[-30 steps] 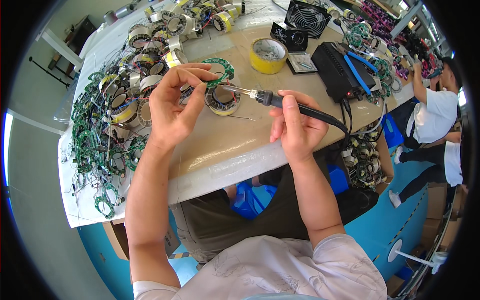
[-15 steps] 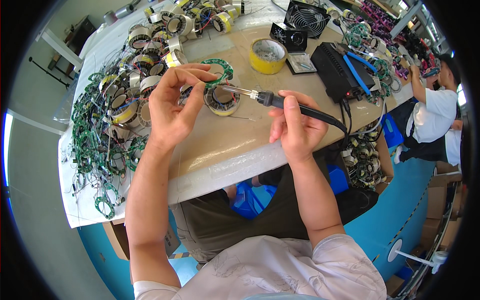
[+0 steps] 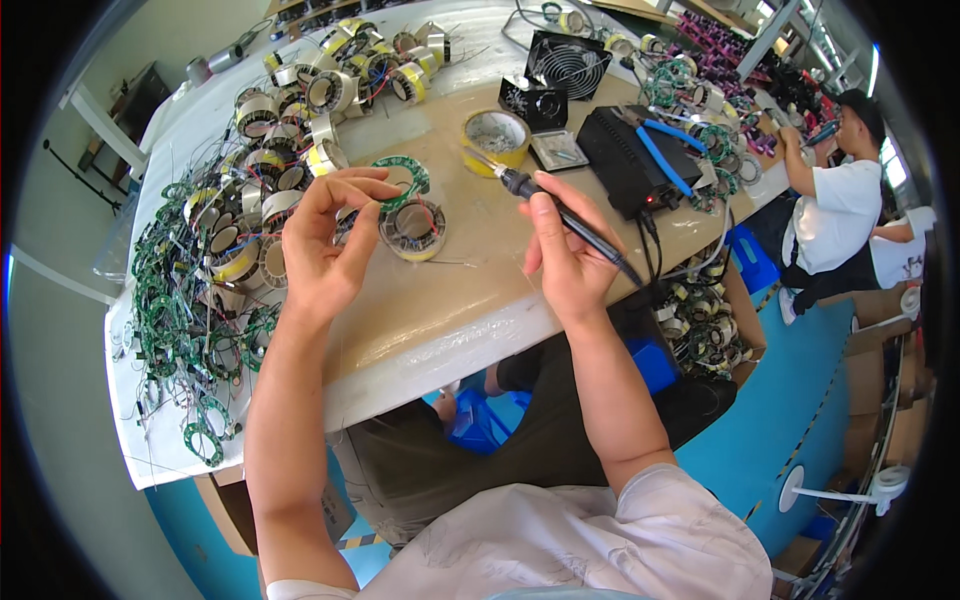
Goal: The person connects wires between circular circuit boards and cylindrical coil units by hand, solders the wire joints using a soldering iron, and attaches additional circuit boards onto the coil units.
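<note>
Between the thumb and fingers of my left hand point(image 3: 328, 240) is a green ring-shaped circuit board point(image 3: 408, 172), tilted above the table. Just below it a motor stator point(image 3: 414, 230) with a yellow band lies on the brown table covering, red wire showing at its side. My right hand point(image 3: 575, 245) grips a soldering iron point(image 3: 540, 195) by its black handle. The iron's tip points up and left, at the rim of a yellow tape roll point(image 3: 496, 138) with greyish material inside it. Tip and circuit board are apart.
Many stators point(image 3: 330, 92) and tangled green boards point(image 3: 175, 310) cover the table's left side. At the right stand a black power box point(image 3: 628, 160) with blue-handled pliers point(image 3: 665, 155) on it, and a black fan point(image 3: 568, 65). A box of stators point(image 3: 705, 325) sits below; a co-worker point(image 3: 845, 190) is beyond.
The soldering iron has moved away from the circuit board, up toward the tape roll. My left hand still holds the board over the stator. The whole view has shifted slightly.
</note>
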